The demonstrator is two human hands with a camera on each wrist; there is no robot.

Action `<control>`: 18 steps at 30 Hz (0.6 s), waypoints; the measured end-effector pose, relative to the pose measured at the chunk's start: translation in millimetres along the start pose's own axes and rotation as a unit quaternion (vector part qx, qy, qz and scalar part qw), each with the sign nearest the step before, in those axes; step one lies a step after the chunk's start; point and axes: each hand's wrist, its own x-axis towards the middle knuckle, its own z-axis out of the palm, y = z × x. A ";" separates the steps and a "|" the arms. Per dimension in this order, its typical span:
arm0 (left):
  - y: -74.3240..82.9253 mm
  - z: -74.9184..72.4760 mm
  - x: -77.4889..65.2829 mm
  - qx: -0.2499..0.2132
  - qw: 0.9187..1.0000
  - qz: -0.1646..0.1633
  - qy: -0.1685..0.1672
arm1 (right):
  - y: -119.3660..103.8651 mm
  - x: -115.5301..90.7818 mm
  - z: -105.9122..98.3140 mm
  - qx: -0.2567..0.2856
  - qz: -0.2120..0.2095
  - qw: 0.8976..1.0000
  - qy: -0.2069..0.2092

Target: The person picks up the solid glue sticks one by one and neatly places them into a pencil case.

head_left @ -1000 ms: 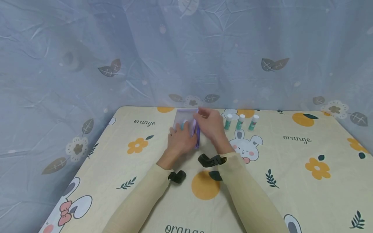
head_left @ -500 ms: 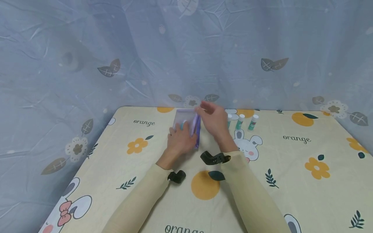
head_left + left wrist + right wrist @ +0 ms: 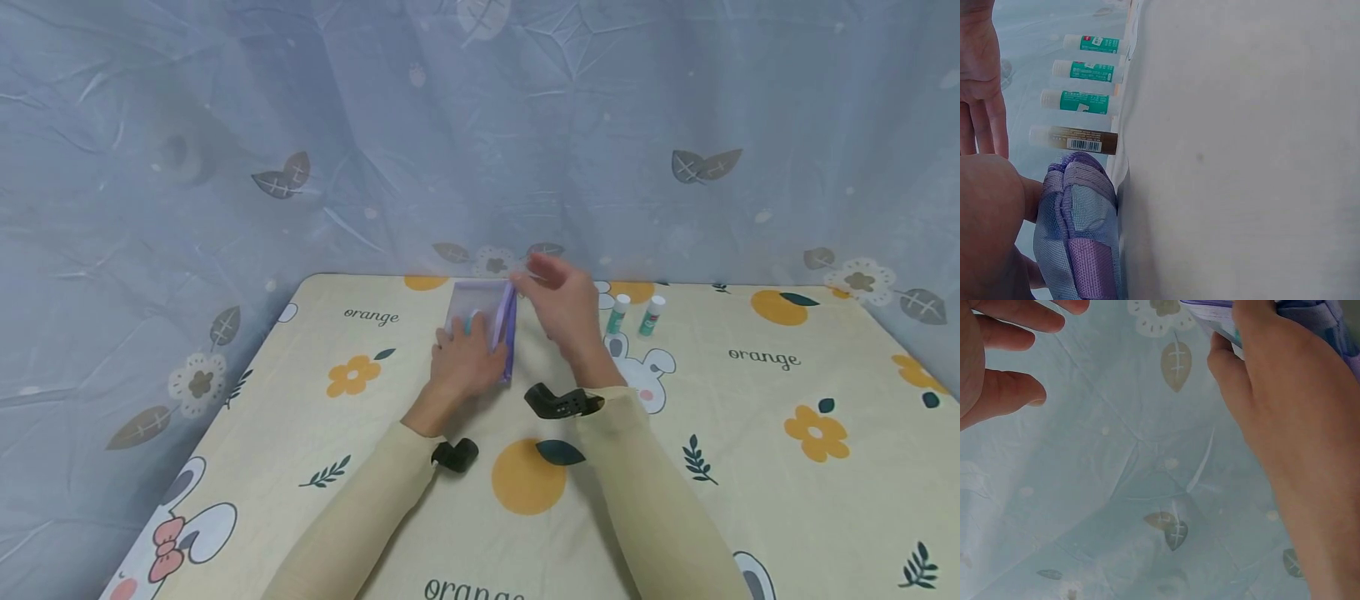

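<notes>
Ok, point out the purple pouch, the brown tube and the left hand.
Purple pouch [image 3: 487, 300]: head view, on its upper face.
Brown tube [image 3: 1079, 140]: left wrist view, on its brown body.
Left hand [image 3: 467, 364]: head view, on its back.

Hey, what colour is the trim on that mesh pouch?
The pouch's trim is purple; it shows best in the left wrist view.

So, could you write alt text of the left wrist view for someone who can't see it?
A left hand rests on a purple-trimmed mesh pouch in this sideways view. Beyond it, three green sticks and a brown one form a row, with a right hand at upper left.
</notes>
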 end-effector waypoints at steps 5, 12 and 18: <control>3.9 -4.3 -3.9 0.008 1.000 -0.001 0.000 | 0.5 1.2 -4.5 0.010 0.002 1.000 0.003; 0.9 -2.1 -1.4 0.001 1.000 -0.001 -0.002 | 0.4 3.5 -10.8 -0.008 0.008 1.000 0.028; 7.0 -9.5 -7.4 0.000 1.000 -0.004 -0.010 | -0.6 5.3 -17.6 -0.012 0.033 0.999 0.038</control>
